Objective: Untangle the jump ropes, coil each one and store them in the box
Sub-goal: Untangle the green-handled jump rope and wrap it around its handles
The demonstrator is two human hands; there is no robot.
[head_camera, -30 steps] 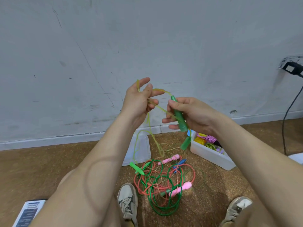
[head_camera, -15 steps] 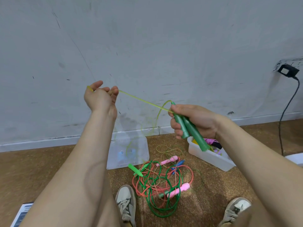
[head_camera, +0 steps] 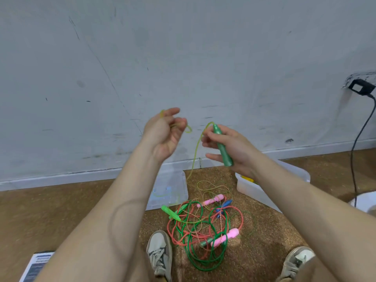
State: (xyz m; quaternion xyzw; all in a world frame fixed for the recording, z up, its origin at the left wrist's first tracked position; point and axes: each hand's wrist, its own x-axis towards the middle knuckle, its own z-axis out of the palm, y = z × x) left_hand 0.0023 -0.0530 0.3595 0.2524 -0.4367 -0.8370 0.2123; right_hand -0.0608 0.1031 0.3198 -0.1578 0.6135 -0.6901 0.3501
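Key relation: the yellow-green rope (head_camera: 195, 159) runs from the left hand (head_camera: 162, 137) across to the right hand (head_camera: 234, 151). The right hand sits at 3 o'clock of the left, near it but not touching.
Rope path: a slack loop sags between the hands. One strand then drops toward 6 o'clock onto the clear lid (head_camera: 177, 180) and the floor (head_camera: 81, 210).
Left hand: raised, with fingers curled loosely round a few gathered turns of the rope. One strand passes over the top of the hand.
Right hand: thumb and palm clamp the green handle (head_camera: 221, 145), and the other fingers stick out toward 9 o'clock.
Handle axis: it runs from 11 o'clock, where the rope leaves its tip, down to 5 o'clock.
Nearer hand: the left is nearer the free strand, so the next wrap is likely its job.
Box: the white box (head_camera: 250, 190) lies at 5 o'clock of the right hand, partly hidden by that forearm.
Remaining tangle: red, green and braided ropes (head_camera: 203, 237) lie on the floor at 6 o'clock, between the shoes.
Step, as judged: this one rope is being coiled and is not yet stored.
Change: half a second ago the hands were spread wide with the rope taut between them. Now the left hand is close to the right and the rope is slack. Two handles showed in the right hand then; only one is plain now.
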